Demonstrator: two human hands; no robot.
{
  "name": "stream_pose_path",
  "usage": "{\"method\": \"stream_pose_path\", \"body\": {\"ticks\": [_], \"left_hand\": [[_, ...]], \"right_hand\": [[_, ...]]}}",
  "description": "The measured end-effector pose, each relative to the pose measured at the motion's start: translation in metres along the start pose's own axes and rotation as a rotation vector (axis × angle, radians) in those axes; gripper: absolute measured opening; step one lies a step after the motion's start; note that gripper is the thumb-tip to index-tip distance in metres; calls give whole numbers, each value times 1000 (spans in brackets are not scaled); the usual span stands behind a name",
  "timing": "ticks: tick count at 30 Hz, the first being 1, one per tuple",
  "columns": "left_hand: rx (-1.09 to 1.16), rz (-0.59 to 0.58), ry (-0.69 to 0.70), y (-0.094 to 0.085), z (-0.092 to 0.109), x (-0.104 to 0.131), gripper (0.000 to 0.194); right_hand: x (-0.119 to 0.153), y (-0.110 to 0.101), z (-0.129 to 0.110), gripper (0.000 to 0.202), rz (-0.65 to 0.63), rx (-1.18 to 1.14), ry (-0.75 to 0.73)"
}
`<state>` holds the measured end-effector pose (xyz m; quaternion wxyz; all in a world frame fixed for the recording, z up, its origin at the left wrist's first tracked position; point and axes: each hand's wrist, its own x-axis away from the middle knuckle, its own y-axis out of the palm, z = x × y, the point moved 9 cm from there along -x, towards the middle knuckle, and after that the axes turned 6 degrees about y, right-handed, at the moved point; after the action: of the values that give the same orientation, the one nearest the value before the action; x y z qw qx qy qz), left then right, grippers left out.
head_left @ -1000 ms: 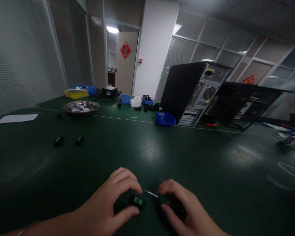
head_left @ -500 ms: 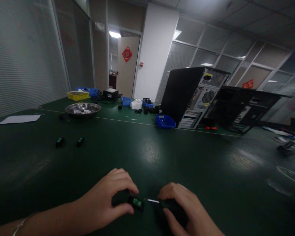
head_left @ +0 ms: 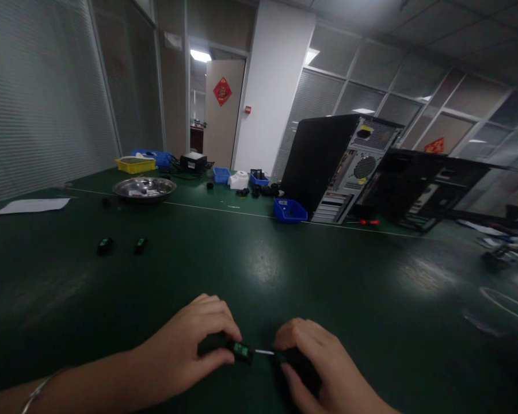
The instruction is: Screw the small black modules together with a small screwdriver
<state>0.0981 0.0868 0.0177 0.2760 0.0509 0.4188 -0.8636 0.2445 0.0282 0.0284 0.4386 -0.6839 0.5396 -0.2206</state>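
Observation:
Near the front of the green table, my left hand [head_left: 198,336] pinches a small black part [head_left: 242,351] with a green circuit face between thumb and fingers. My right hand [head_left: 315,362] is wrapped round the dark handle of a screwdriver [head_left: 264,352]. The thin metal shaft points left, and its tip meets the right end of the black part. Most of the handle is hidden by my fingers and shadow.
Two similar black parts [head_left: 105,245] [head_left: 141,245] lie at the left. Farther back are a metal dish [head_left: 144,198], a paper sheet [head_left: 32,206], a blue bin [head_left: 290,211] and a computer tower [head_left: 317,164]. Cables lie at the right.
My right hand has moved slightly left with the screwdriver, closing the small gap between its tip and the black part. My left hand has barely moved.

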Motion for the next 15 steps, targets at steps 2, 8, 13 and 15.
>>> {"method": "stream_pose_path", "body": {"ticks": [2, 8, 13, 15], "left_hand": [[1, -2, -8, 1, -1, 1, 23], [25, -29, -44, 5, -5, 3, 21], [17, -52, -59, 8, -5, 2, 20], [13, -53, -64, 8, -5, 2, 20]], "right_hand": [[0, 2, 1, 25, -1, -5, -1], [0, 5, 1, 24, 3, -32, -13], [-1, 6, 1, 24, -3, -40, -7], [-1, 6, 2, 23, -2, -43, -4]]}}
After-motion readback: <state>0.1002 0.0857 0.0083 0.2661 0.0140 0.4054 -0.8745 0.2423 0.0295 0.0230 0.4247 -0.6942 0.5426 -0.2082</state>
